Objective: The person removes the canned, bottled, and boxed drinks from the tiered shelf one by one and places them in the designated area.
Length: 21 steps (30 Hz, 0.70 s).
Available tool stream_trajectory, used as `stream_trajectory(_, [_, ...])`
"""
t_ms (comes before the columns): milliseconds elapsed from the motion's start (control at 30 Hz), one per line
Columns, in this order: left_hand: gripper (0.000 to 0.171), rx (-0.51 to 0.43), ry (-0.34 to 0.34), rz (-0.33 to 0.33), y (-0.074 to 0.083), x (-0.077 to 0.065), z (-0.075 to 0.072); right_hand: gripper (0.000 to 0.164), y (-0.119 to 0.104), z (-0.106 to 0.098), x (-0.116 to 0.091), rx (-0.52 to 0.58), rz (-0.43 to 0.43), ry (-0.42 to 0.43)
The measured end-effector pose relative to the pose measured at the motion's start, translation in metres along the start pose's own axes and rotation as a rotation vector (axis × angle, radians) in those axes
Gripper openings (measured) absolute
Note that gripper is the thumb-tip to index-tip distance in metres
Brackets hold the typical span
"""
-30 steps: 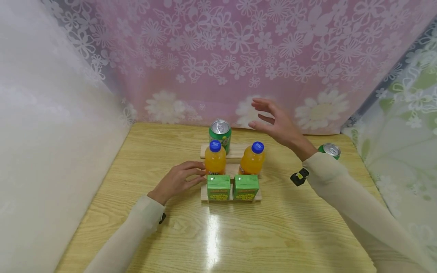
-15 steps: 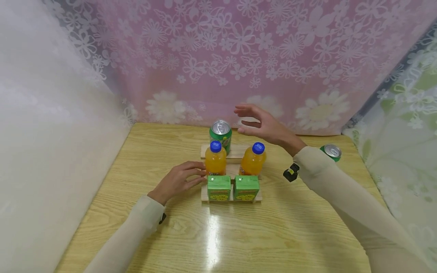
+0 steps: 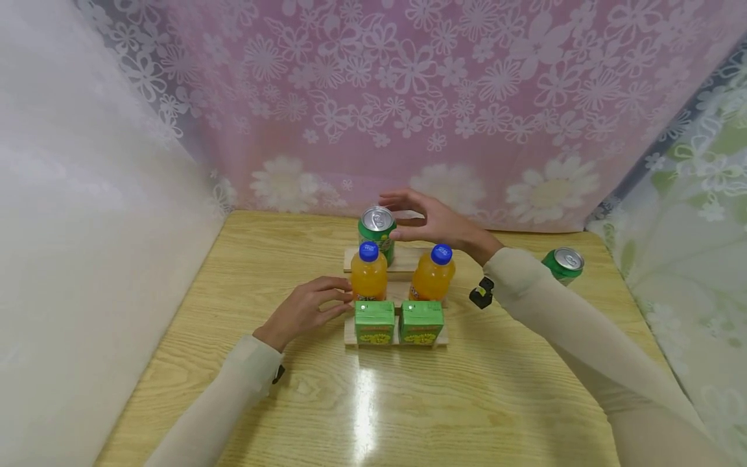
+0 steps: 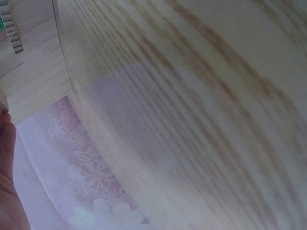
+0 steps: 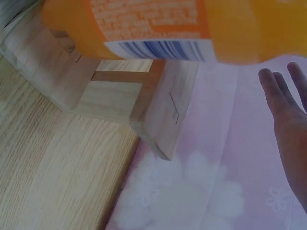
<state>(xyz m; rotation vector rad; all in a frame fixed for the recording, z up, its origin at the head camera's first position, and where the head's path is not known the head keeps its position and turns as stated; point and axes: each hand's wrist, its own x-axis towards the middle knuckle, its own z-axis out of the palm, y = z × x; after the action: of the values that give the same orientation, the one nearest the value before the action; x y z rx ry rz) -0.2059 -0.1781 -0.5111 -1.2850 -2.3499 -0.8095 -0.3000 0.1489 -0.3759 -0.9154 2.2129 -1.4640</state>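
Note:
In the head view a small tiered wooden rack [image 3: 408,261] stands on the table. On its back tier is a green soda can [image 3: 377,224]. Two orange drink bottles with blue caps, a left bottle [image 3: 369,275] and a right bottle [image 3: 433,275], fill the middle tier. A left green juice box [image 3: 375,324] and a right juice box [image 3: 421,324] stand in front. My left hand [image 3: 300,308] touches the rack's left side with extended fingers. Beside the can's upper right, my right hand [image 3: 434,220] reaches with thumb and fingers spread; contact cannot be told.
A second green can [image 3: 565,264] stands on the wooden table [image 3: 496,402] at the right, partly behind the right sleeve. Flowered pink cloth [image 3: 350,97] hangs along the back, with pale cloth at both sides.
My right hand has moved left and slightly down, from right of the rack to the can on the back tier. The left hand and the drinks have stayed still.

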Motion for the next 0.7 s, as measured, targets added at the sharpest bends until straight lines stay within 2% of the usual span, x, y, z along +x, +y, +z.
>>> stream_trajectory(367, [0.019, 0.016, -0.028, -0.021, 0.001, 0.0, -0.001, 0.079, 0.002, 0.008, 0.009, 0.001, 0.017, -0.101])
stream_trajectory(700, [0.018, 0.013, -0.037, -0.034, 0.002, 0.0, -0.002, 0.079, 0.001, 0.013, 0.015, 0.028, 0.007, -0.137])
